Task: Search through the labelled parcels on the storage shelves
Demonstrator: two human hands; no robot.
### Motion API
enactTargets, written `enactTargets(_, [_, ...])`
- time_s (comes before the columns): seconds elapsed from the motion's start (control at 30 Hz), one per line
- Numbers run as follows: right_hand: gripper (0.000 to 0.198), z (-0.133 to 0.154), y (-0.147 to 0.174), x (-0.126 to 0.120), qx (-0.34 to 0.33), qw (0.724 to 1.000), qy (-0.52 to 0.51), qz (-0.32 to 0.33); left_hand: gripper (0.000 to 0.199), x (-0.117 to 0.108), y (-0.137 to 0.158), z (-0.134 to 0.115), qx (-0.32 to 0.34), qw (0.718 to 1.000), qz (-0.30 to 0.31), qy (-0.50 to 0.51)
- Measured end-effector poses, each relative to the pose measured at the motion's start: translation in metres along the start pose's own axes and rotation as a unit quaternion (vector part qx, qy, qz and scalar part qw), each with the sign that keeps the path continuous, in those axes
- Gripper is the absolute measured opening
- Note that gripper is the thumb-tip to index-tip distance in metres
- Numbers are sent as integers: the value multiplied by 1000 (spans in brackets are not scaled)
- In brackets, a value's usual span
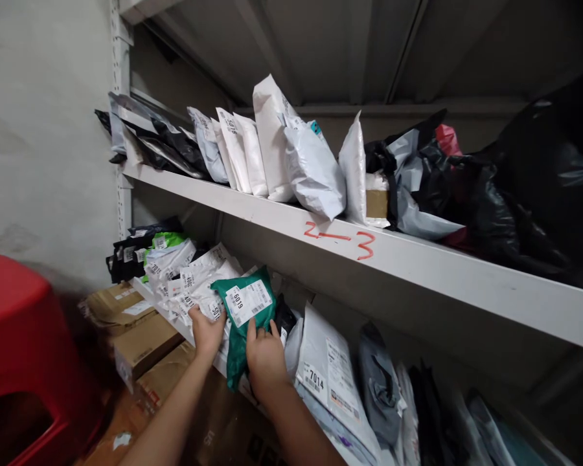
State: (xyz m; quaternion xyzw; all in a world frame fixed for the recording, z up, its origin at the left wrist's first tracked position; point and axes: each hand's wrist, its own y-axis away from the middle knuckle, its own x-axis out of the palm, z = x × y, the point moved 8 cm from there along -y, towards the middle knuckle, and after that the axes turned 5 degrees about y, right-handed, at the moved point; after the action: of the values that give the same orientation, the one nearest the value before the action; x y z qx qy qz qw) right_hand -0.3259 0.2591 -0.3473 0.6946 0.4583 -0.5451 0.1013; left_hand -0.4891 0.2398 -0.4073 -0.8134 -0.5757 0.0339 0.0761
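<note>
A green plastic mailer bag with a white label marked 6019 leans among the parcels on the lower shelf. My right hand is on its front and lower right side, fingers partly curled, one fingertip at the label's bottom edge. To the left, my left hand is closed around the edge of a white mailer bag, its thumb close to the green bag's left side. Other white mailer bags with printed number labels lie packed beyond that hand. Some fingertips of both hands are hidden.
An upper shelf edge marked 2-3 in red crosses above my hands, with white and black parcels on it. A grey parcel labelled 7014 stands to the right. Cardboard boxes sit below; a red stool is at left.
</note>
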Motion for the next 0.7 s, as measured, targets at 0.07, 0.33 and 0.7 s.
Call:
enactTargets(0.07, [58,4,-2,3,-11,1000,-13,19,63,-3,-4,1,10,1000,-24,13])
enactTargets(0.33, [56,11,-4,17,11,996,-75,38,67,-34,-2,-27,25,988,-152,26])
enactTargets(0.7, [29,-30,35,-4,205,972,-113,5,33,56,89,-79,380,779,363,-343])
